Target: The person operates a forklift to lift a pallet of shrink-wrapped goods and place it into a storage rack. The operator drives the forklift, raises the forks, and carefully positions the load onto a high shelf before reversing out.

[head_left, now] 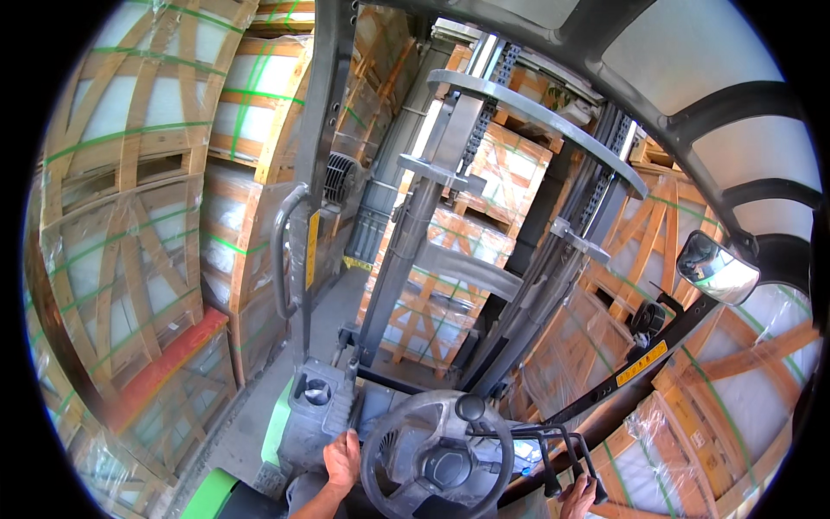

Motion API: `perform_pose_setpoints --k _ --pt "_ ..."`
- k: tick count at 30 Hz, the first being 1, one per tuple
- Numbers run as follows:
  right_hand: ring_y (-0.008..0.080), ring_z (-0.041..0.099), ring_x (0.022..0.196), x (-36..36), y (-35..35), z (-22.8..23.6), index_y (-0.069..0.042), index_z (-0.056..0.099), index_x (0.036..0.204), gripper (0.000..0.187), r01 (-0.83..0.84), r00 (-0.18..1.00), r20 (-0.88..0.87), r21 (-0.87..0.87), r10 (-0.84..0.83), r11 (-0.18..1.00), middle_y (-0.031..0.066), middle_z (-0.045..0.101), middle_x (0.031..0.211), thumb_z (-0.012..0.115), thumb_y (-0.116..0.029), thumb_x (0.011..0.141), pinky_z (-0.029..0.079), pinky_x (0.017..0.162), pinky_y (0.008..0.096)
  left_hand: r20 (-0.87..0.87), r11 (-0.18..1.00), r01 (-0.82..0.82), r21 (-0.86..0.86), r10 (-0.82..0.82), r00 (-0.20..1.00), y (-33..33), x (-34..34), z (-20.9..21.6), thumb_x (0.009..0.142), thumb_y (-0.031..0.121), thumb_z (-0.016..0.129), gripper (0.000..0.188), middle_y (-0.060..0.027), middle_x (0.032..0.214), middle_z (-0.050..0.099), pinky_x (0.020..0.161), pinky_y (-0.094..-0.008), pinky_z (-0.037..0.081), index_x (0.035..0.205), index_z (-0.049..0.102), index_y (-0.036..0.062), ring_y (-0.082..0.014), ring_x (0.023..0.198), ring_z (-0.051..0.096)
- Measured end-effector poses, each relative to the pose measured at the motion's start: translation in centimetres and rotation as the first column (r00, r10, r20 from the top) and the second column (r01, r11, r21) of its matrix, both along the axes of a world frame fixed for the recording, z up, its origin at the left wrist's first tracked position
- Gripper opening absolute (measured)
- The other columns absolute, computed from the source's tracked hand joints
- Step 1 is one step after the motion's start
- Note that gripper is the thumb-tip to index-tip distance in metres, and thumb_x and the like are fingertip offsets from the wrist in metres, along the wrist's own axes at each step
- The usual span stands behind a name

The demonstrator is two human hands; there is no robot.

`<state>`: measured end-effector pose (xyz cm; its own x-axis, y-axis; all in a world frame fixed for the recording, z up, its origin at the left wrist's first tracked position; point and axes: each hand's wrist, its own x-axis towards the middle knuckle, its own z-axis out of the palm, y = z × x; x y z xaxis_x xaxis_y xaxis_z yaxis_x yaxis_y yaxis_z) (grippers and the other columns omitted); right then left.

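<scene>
I sit in a forklift, with its black steering wheel (373,450) in front of me. To the left of the wheel, my left hand (342,458) is closed at the lower end of a dark upright lever (352,378). Over on the right, my right hand (577,499) has its fingers curled round the knob of one of the black control levers (551,480). A round knob (469,407) sits on the wheel's rim, with neither hand on it. Beyond the dashboard stands the grey mast (406,233), with chains and a curved metal bar.
Stacked wooden crates (432,303) wrapped in film stand straight ahead behind the mast. Taller crate stacks (130,208) with green straps line the left, and more crates (683,441) lie close on the right. A mirror (719,268) hangs by the right post. Grey floor (251,424) shows at left.
</scene>
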<state>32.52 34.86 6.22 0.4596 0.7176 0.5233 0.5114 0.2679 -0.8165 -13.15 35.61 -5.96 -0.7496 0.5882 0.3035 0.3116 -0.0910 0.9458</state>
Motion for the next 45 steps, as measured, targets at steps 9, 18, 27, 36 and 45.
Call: perform_pose_setpoints --k 9,18,27,36,45 --pt "0.0166 0.054 0.053 1.2 1.3 -0.4 0.0 0.055 0.106 0.032 0.013 0.999 -0.038 -0.013 -0.013 1.0 0.0078 0.056 0.068 0.059 -0.031 0.098 0.044 0.047 0.0308 0.017 0.999 0.005 0.047 -0.006 1.0 -0.3 -0.2 1.1 0.098 0.026 0.052 0.037 -0.0275 0.073 0.061 0.062 -0.0499 0.046 0.077 0.063 -0.0023 -0.0472 0.07 0.061" --pt "0.0104 0.044 0.046 0.3 0.7 -0.1 -0.004 0.048 0.093 0.034 -0.075 0.994 -0.076 -0.006 0.074 0.997 0.0015 0.044 0.059 0.05 -0.037 0.103 0.036 0.043 0.0272 -0.006 0.996 0.027 -0.081 -0.028 1.0 -1.2 -1.1 0.1 0.1 0.03 0.048 0.042 -0.0281 0.078 0.064 0.068 -0.0516 0.046 0.081 0.064 -0.0029 -0.0484 0.077 0.06" --pt "0.0111 0.046 0.045 0.3 0.6 -0.1 -0.002 0.049 0.092 0.039 0.004 0.998 -0.061 -0.012 -0.005 1.0 0.002 0.046 0.056 0.051 -0.04 0.102 0.037 0.041 0.0268 0.061 0.996 0.085 -0.032 -0.083 0.995 -0.1 -0.3 1.3 0.101 0.03 0.049 0.04 -0.027 0.077 0.064 0.066 -0.0464 0.046 0.087 0.065 -0.004 -0.043 0.068 0.06" --pt "0.0127 0.048 0.041 0.7 0.6 -0.3 0.003 0.052 0.101 0.037 0.016 1.0 -0.022 0.001 -0.016 1.0 0.0049 0.05 0.055 0.049 -0.034 0.102 0.039 0.039 0.0267 -0.031 0.997 0.053 -0.052 -0.055 0.998 0.2 -0.4 -0.1 0.1 0.029 0.047 0.042 -0.0272 0.078 0.065 0.067 -0.0483 0.047 0.082 0.066 -0.0039 -0.0467 0.075 0.063" --pt "0.0131 0.047 0.04 0.2 0.4 -0.3 0.002 0.052 0.102 0.036 0.032 0.999 -0.036 0.009 -0.031 0.999 0.0053 0.049 0.053 0.047 -0.033 0.102 0.037 0.039 0.0274 0.01 0.998 0.063 -0.009 -0.063 0.998 -0.2 -0.5 0.3 0.1 0.026 0.049 0.039 -0.0266 0.072 0.062 0.062 -0.0475 0.044 0.08 0.063 -0.0048 -0.0454 0.067 0.059"
